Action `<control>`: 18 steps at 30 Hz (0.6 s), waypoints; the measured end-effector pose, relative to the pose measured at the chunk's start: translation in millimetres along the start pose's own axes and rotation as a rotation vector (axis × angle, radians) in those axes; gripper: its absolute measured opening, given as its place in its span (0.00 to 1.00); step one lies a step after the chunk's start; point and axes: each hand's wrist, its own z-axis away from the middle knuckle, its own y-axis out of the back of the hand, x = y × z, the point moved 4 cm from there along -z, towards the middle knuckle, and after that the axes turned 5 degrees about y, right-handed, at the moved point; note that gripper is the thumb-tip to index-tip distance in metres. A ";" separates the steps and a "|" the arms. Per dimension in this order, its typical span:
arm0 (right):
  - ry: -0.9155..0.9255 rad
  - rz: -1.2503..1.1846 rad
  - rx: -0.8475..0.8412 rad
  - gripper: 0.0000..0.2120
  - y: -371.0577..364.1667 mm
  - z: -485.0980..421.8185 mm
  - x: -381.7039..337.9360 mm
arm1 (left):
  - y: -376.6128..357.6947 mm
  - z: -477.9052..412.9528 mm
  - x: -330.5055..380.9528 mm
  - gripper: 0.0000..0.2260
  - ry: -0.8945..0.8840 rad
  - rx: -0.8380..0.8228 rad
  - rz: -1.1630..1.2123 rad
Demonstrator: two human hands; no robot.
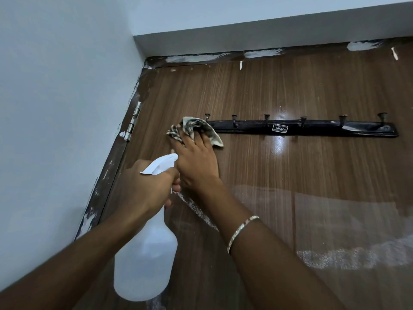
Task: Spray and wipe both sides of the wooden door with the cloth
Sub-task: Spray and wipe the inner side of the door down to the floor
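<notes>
The brown wooden door point(279, 90) fills the middle and right of the head view. My right hand point(196, 162) presses a patterned black-and-cream cloth point(196, 128) flat against the door, just left of the hook rail. My left hand point(145, 186) grips the neck of a white translucent spray bottle point(145, 260), its nozzle pointing at the door beside my right hand. Wet streaks and foamy patches point(335, 220) cover the door's lower part.
A black rail with several hooks point(301, 128) is screwed across the door to the right of the cloth. A metal hinge point(133, 121) sits at the door's left edge, against the white wall point(55, 108). White paint smears run along the top frame point(257, 53).
</notes>
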 end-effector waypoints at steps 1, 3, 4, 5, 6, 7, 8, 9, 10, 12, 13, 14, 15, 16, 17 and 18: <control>0.023 -0.002 -0.015 0.23 0.3 -8.0 -0.1 | -0.4 0.0 -1.2 0.13 0.007 -0.005 -0.004; 0.060 0.010 -0.039 0.23 1.9 -17.5 -1.0 | -1.5 -0.7 -4.2 0.12 0.029 -0.013 0.004; 0.068 0.008 -0.052 0.23 3.8 -17.7 -0.7 | -1.5 -0.9 -5.5 0.12 0.034 -0.011 0.009; 0.074 -0.010 -0.068 0.23 5.8 -14.2 -0.1 | -1.8 -2.4 -5.8 0.12 0.036 -0.006 0.000; 0.081 -0.034 -0.081 0.24 8.7 -7.1 -0.6 | -1.7 -2.8 -6.8 0.11 0.044 -0.001 -0.006; 0.090 -0.054 -0.090 0.25 11.8 3.5 -3.1 | -1.3 -3.7 -7.9 0.10 0.064 0.006 -0.008; 0.098 -0.059 -0.099 0.26 13.4 16.5 -7.6 | -1.2 -5.0 -10.4 0.09 0.091 0.002 0.013; 0.107 -0.058 -0.113 0.26 13.7 29.8 -14.3 | -0.6 -4.2 -11.5 0.09 0.115 -0.003 0.044; 0.120 -0.064 -0.130 0.26 11.5 41.4 -21.0 | 1.3 -2.0 -12.2 0.09 0.120 0.000 0.074; 0.145 -0.063 -0.137 0.25 3.9 56.1 -30.8 | 6.0 3.5 -11.7 0.10 0.103 0.016 0.092; 0.152 -0.062 -0.125 0.24 0.9 58.4 -31.1 | 8.8 5.5 -10.6 0.09 0.093 0.024 0.078; 0.164 -0.065 -0.090 0.22 0.1 56.1 -28.8 | 13.8 8.3 -9.2 0.09 0.084 0.027 0.054; 0.182 -0.067 -0.060 0.21 1.0 51.3 -24.4 | 18.4 10.1 -6.5 0.08 0.072 0.027 0.036; 0.201 -0.065 -0.046 0.19 3.1 45.5 -17.9 | 22.3 12.4 -6.0 0.08 0.064 0.024 0.019; 0.209 -0.066 -0.049 0.19 6.3 38.0 -9.9 | 26.3 13.0 -6.6 0.10 0.057 0.027 0.003; 0.208 -0.064 -0.055 0.19 9.3 28.0 -1.2 | 30.0 13.2 -8.6 0.11 0.050 0.033 -0.019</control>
